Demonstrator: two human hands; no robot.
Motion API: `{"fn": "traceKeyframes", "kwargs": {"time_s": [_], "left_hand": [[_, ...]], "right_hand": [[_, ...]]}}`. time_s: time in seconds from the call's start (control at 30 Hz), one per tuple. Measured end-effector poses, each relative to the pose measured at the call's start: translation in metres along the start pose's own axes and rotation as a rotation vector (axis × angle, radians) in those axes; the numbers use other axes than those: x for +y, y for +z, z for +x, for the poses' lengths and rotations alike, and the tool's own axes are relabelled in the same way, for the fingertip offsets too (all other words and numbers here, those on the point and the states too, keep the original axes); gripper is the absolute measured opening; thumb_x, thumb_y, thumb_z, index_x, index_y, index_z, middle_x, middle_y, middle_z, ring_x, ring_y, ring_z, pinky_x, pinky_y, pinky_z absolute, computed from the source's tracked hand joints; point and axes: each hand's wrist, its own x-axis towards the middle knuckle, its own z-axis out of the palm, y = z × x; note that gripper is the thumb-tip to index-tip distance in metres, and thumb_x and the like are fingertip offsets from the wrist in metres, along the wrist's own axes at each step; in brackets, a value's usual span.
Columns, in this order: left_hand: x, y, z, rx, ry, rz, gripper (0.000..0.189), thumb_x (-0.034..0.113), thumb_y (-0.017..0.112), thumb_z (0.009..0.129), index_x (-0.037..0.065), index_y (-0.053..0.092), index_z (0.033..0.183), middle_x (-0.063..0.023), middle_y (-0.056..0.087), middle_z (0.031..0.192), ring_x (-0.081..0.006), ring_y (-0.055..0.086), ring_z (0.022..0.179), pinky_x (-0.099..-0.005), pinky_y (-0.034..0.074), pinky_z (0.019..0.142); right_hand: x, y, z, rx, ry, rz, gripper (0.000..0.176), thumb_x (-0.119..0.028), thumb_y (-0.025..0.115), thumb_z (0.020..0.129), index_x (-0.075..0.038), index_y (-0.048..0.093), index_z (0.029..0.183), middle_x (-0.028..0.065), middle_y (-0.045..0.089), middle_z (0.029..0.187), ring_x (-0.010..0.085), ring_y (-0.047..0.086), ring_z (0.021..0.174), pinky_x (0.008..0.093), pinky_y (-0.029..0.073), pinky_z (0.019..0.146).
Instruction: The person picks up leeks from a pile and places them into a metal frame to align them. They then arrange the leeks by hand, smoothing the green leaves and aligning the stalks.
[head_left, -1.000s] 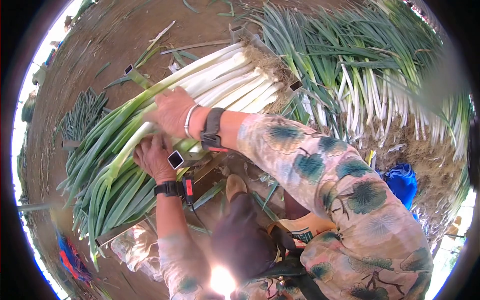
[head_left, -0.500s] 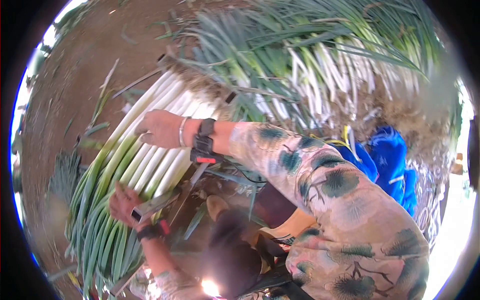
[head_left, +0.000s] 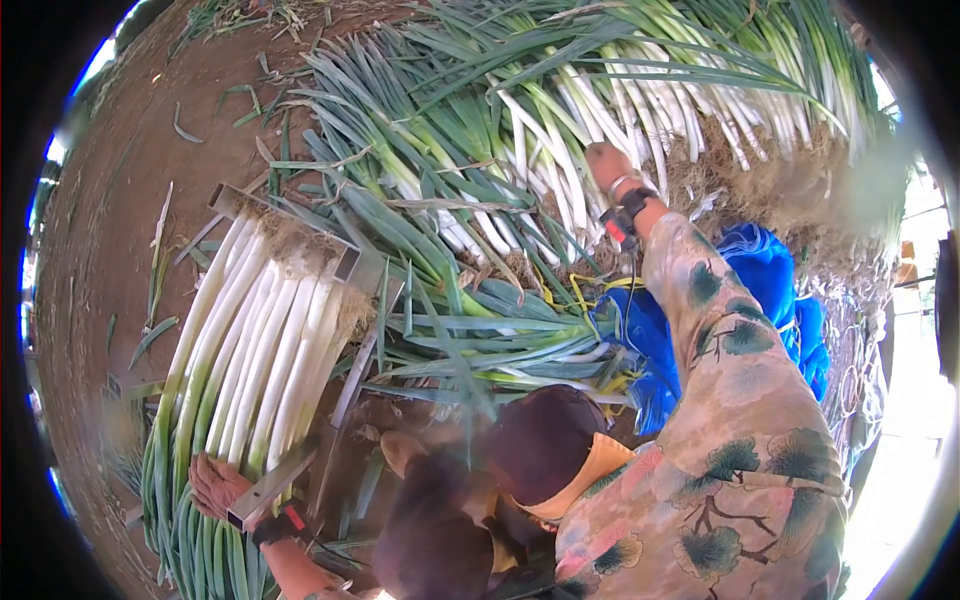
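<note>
A bundle of long green onions (head_left: 262,345) lies in a metal frame (head_left: 350,262), white stalks side by side, roots toward the frame's far end. My left hand (head_left: 218,487) rests on the bundle where white turns to green, its fingers stretched over the leaves beside a metal side bar (head_left: 275,485). My right hand (head_left: 608,165) is out at the big pile, its fingers curled at the white stalk of a green onion (head_left: 585,105); the fingertips are partly hidden.
The large pile of green onions (head_left: 430,120) spreads across the back, with roots at its near side. More loose leaves (head_left: 490,335) lie between frame and blue cloth (head_left: 760,260). Yellow cord shows by the cloth. Leaf scraps dot the brown ground (head_left: 130,230). My knees are below.
My right hand has left the framed bundle and moved right and away to the pile. My left hand stays on the bundle. The view has shifted, so the bundle appears lower and farther left.
</note>
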Motion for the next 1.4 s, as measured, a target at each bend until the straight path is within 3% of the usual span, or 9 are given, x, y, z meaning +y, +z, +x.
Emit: {"fn": "traceKeyframes", "kwargs": {"time_s": [0.37, 0.47, 0.57, 0.7, 0.83, 0.93, 1.13, 1.27, 1.4], "left_hand": [[-0.014, 0.007, 0.000, 0.048, 0.097, -0.117, 0.047, 0.042, 0.035, 0.097, 0.014, 0.057, 0.127, -0.0058, 0.054, 0.133, -0.0259, 0.046, 0.127, -0.0457, 0.028, 0.107], [-0.012, 0.006, -0.001, 0.056, 0.088, -0.089, 0.048, 0.042, 0.035, 0.097, 0.012, 0.057, 0.126, -0.0070, 0.055, 0.132, -0.0264, 0.047, 0.126, -0.0441, 0.029, 0.106], [-0.015, 0.011, 0.000, 0.064, 0.086, -0.091, 0.047, 0.042, 0.035, 0.097, 0.013, 0.057, 0.126, -0.0069, 0.055, 0.131, -0.0267, 0.047, 0.126, -0.0446, 0.030, 0.106], [-0.012, 0.010, -0.001, 0.068, 0.089, -0.108, 0.046, 0.041, 0.036, 0.096, 0.013, 0.057, 0.126, -0.0062, 0.056, 0.130, -0.0266, 0.047, 0.125, -0.0446, 0.030, 0.106], [-0.011, 0.002, 0.003, -0.007, 0.081, -0.125, 0.044, 0.040, 0.038, 0.096, 0.014, 0.057, 0.127, -0.0058, 0.056, 0.130, -0.0267, 0.047, 0.125, -0.0444, 0.029, 0.107], [-0.017, -0.001, 0.009, -0.086, 0.151, -0.187, 0.037, 0.031, 0.047, 0.093, 0.012, 0.057, 0.123, -0.0079, 0.057, 0.127, -0.0287, 0.049, 0.121, -0.0446, 0.033, 0.103], [-0.022, -0.022, 0.039, -0.216, 0.279, -0.438, 0.018, 0.019, 0.057, 0.088, 0.007, 0.063, 0.100, -0.0127, 0.061, 0.106, -0.0344, 0.055, 0.102, -0.0453, 0.041, 0.090], [-0.010, 0.000, 0.034, 0.063, 0.129, -0.616, 0.014, 0.018, 0.066, 0.082, 0.004, 0.064, 0.080, -0.0163, 0.062, 0.091, -0.0358, 0.057, 0.089, -0.0458, 0.045, 0.081], [-0.004, -0.010, 0.029, 0.124, 0.112, -0.478, 0.016, 0.024, 0.070, 0.080, 0.008, 0.065, 0.081, -0.0100, 0.061, 0.091, -0.0318, 0.056, 0.090, -0.0435, 0.044, 0.080]], "right_hand": [[0.069, -0.003, 0.096, -0.203, 0.020, -0.048, 0.060, -0.031, 0.059, 0.085, 0.001, 0.047, 0.134, 0.0270, 0.058, 0.122, 0.0413, 0.054, 0.116, 0.0435, 0.044, 0.098], [0.083, 0.036, 0.112, -0.092, 0.083, -0.356, 0.051, -0.033, 0.061, 0.084, 0.001, 0.057, 0.121, 0.0270, 0.062, 0.116, 0.0377, 0.059, 0.110, 0.0430, 0.046, 0.096], [0.060, 0.021, 0.104, -0.360, 0.116, -0.393, 0.042, -0.036, 0.062, 0.083, 0.000, 0.066, 0.105, 0.0247, 0.067, 0.101, 0.0379, 0.064, 0.096, 0.0441, 0.050, 0.090], [0.001, 0.046, 0.011, -0.389, -0.232, -0.169, 0.045, -0.044, 0.063, 0.081, -0.001, 0.067, 0.093, 0.0240, 0.067, 0.094, 0.0404, 0.064, 0.085, 0.0473, 0.051, 0.078], [-0.019, 0.060, -0.138, -0.797, 0.007, 0.493, 0.041, -0.033, 0.071, 0.074, 0.003, 0.066, 0.094, 0.0206, 0.067, 0.086, 0.0312, 0.065, 0.079, 0.0399, 0.051, 0.074], [-0.014, 0.086, -0.174, -0.792, 0.563, 1.251, 0.046, -0.017, 0.072, 0.071, 0.007, 0.061, 0.109, 0.0172, 0.067, 0.085, 0.0255, 0.065, 0.075, 0.0371, 0.053, 0.071], [-0.057, 0.081, -0.082, -0.346, 0.176, 0.574, 0.062, -0.028, 0.061, 0.090, 0.001, 0.038, 0.140, 0.0138, 0.066, 0.084, 0.0191, 0.061, 0.057, 0.0334, 0.049, 0.046], [-0.150, 0.011, -0.110, -0.504, 0.321, 1.118, 0.056, -0.027, 0.058, 0.094, -0.004, 0.038, 0.141, 0.0057, 0.058, 0.078, 0.0137, 0.048, 0.047, 0.0291, 0.038, 0.036], [-0.247, -0.056, -0.175, -0.683, 0.099, 1.266, 0.045, -0.024, 0.057, 0.095, -0.008, 0.046, 0.136, -0.0003, 0.051, 0.073, 0.0067, 0.042, 0.046, 0.0220, 0.032, 0.036]]}}
